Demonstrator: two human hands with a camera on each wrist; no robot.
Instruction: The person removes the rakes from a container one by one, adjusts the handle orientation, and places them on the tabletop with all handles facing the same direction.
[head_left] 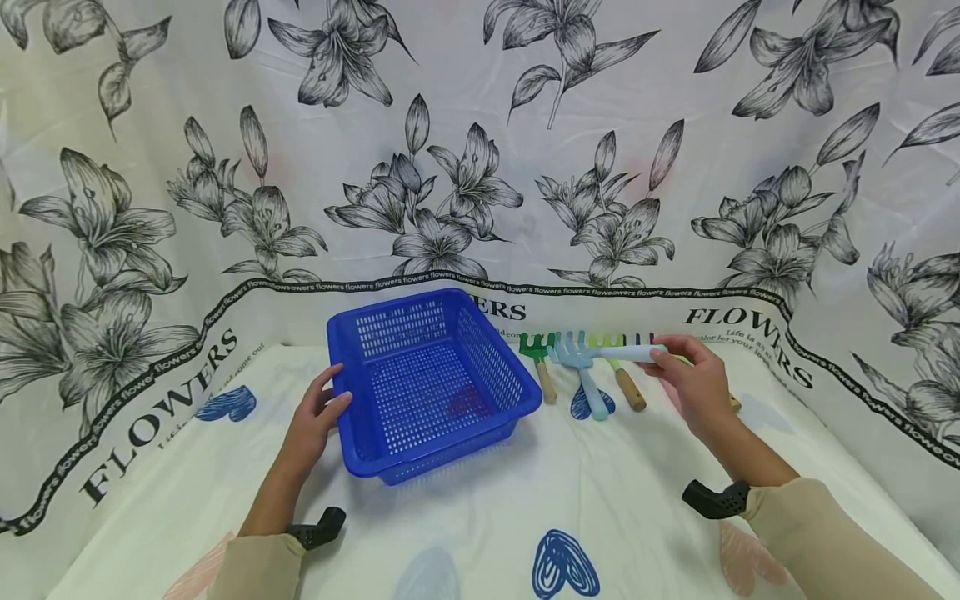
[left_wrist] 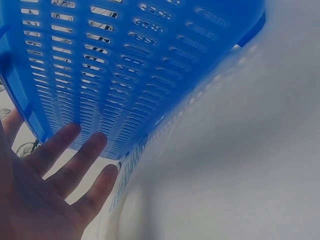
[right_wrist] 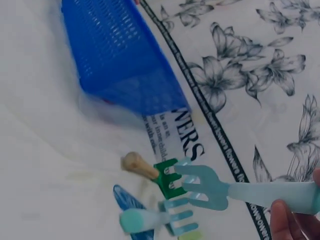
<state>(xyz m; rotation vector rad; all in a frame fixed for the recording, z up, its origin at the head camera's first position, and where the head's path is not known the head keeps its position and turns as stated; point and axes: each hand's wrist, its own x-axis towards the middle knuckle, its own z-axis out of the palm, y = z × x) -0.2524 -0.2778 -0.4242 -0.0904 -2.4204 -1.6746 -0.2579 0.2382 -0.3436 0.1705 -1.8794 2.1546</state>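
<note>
My left hand [head_left: 315,417] holds the left rim of a blue plastic basket [head_left: 435,462], thumb at the rim. In the left wrist view, several fingers [left_wrist: 82,155] reach along the outside of its slotted wall [left_wrist: 115,85]. My right hand [head_left: 697,383] grips the handle of a light blue toy garden fork [right_wrist: 207,187], whose tines point left. Below it lies another light blue fork [head_left: 595,400]. A green rake with a wooden handle [head_left: 546,385] and a lime rake with a wooden handle [head_left: 630,392] lie either side of that one.
Purple tines [head_left: 639,339] show behind the held fork. A pink tool [head_left: 670,393] is partly hidden by my right hand. Something reddish [head_left: 468,402] shows through the basket's floor. A white cloth with heart prints [head_left: 566,567] covers the surface, and a flower-printed curtain [head_left: 450,75] hangs behind.
</note>
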